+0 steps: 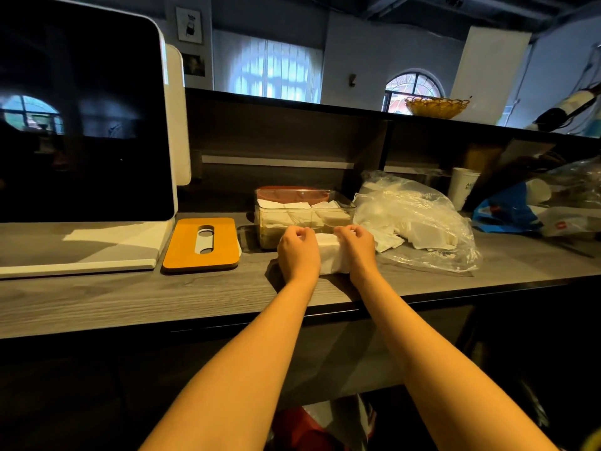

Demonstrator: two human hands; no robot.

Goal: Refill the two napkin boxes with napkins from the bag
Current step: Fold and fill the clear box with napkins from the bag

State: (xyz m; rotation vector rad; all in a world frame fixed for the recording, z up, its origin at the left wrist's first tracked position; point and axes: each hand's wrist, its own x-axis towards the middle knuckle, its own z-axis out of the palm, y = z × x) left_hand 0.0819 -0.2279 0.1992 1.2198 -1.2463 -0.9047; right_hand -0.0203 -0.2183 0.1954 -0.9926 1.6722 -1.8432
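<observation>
A stack of white napkins [331, 253] stands on the wooden counter between my hands. My left hand [297, 252] grips its left side and my right hand [357, 250] grips its right side, fingers curled over the top. Just behind them is a clear napkin box [304, 214], lid off, with white napkins inside. Its orange lid [201, 244] with a slot lies flat to the left. To the right lies a crumpled clear plastic bag [419, 219] holding more napkins. A second box with a reddish top [291, 189] shows partly behind the clear one.
A large white-framed screen [81, 125] on its base fills the left of the counter [130, 297]. A white paper cup [463, 190] and a blue-and-white bag [520, 213] sit at the right. A dark back wall with a shelf and a basket [435, 107] rises behind.
</observation>
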